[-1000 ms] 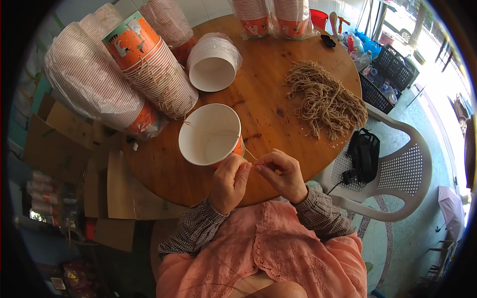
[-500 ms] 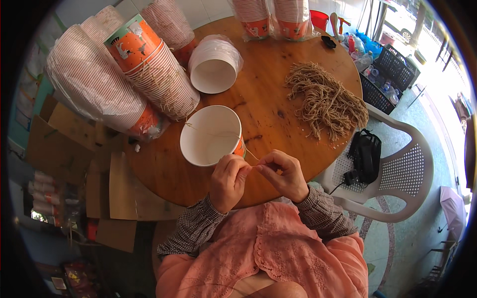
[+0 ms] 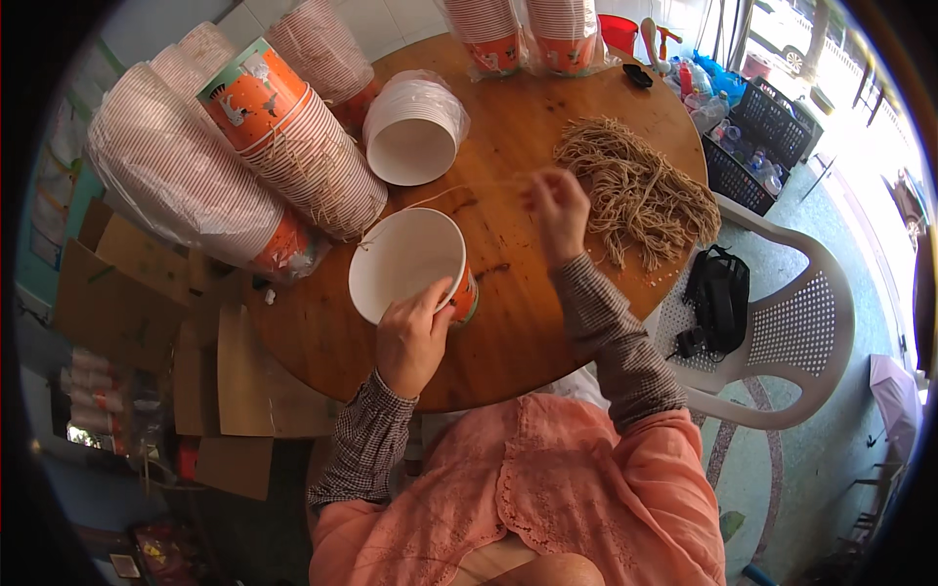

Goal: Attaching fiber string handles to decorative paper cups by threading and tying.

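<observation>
A white paper bucket (image 3: pixel 405 264) with an orange printed outside tilts toward me on the wooden table. My left hand (image 3: pixel 415 337) is closed on its near right rim, thumb outside. A thin twine (image 3: pixel 445 192) runs from the bucket's far left rim, over the table, to my right hand (image 3: pixel 559 213). Those right fingers are pinched together on the twine, slightly blurred, in the air beside a heap of loose tan twine (image 3: pixel 635 186). Left of the bucket leans a tall stack of orange printed buckets (image 3: pixel 298 142) with twine strands hanging on its side.
More buckets in clear plastic (image 3: pixel 186 166) stand at the left, and a short wrapped stack (image 3: pixel 415 132) lies behind the bucket. A white plastic chair (image 3: pixel 796 332) with a black bag (image 3: pixel 721 303) is at the right. Cardboard boxes (image 3: pixel 127 283) are at the lower left.
Both hands were together at the near side of the bucket, fingering the twine. My right hand has swung up and away with the twine; my left hand has moved onto the rim.
</observation>
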Tool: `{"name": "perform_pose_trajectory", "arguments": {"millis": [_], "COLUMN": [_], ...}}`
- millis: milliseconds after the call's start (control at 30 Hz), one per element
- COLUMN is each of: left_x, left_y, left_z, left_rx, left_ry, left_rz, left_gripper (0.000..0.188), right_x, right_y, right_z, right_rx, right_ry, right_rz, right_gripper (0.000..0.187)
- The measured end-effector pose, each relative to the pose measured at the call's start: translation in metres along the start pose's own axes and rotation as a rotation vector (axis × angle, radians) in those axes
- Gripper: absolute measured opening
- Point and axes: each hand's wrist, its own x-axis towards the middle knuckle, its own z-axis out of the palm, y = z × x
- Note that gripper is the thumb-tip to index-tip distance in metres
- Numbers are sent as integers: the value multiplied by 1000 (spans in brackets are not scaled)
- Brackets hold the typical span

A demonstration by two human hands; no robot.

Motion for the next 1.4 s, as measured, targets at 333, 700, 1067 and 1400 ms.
{"name": "perform_pose_trajectory", "arguments": {"millis": [333,700,1067,1400], "left_x": [0,-1,-1,0], "left_y": [-11,0,3,0], "left_z": [-27,-35,-33,-28], "left_rx": [-438,-328,-340,-291], "left_ry": [83,85,54,42], "left_rz": [-234,-179,-155,-165], "left_gripper": [23,23,27,14], "right_x": [-119,-125,-128,-132], "right_y": [-30,-35,-39,-35], "right_z": [38,47,52,45], "right_rx": [150,60,-69,-91], "right_ry": [-298,-260,-210,-256], "right_rz": [-41,-81,-228,-238], "right_gripper": [7,8,11,13]}}
